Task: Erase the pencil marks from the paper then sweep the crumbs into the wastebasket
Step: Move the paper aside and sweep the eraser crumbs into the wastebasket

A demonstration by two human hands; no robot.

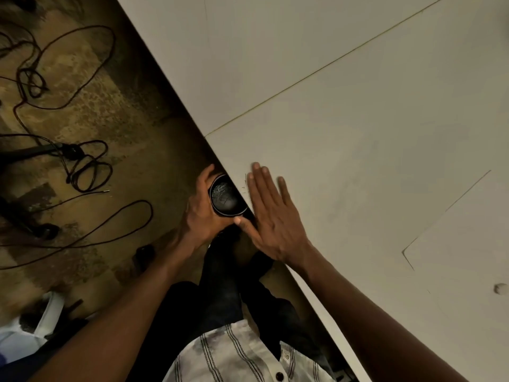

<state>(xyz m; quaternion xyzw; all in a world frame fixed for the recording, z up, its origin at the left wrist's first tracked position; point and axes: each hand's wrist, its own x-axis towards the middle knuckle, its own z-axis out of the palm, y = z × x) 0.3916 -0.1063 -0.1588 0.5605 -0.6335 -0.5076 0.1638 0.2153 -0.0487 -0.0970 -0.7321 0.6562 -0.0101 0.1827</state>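
My left hand (201, 213) grips a small black round wastebasket (224, 198) and holds it just below the edge of the white table (344, 111). Crumpled bits lie inside it. My right hand (271, 213) lies flat on the table at that edge, fingers straight, right beside the basket's rim. A few tiny dark crumbs (244, 186) sit on the table by my fingertips. A white sheet of paper (465, 249) lies to the right, and a small pale eraser (500, 288) rests on it near the frame's right side.
The table's edge runs diagonally from top centre to bottom right. Left of it is a brown floor with tangled black cables (55, 78). My legs in dark trousers (234, 285) are under the table edge.
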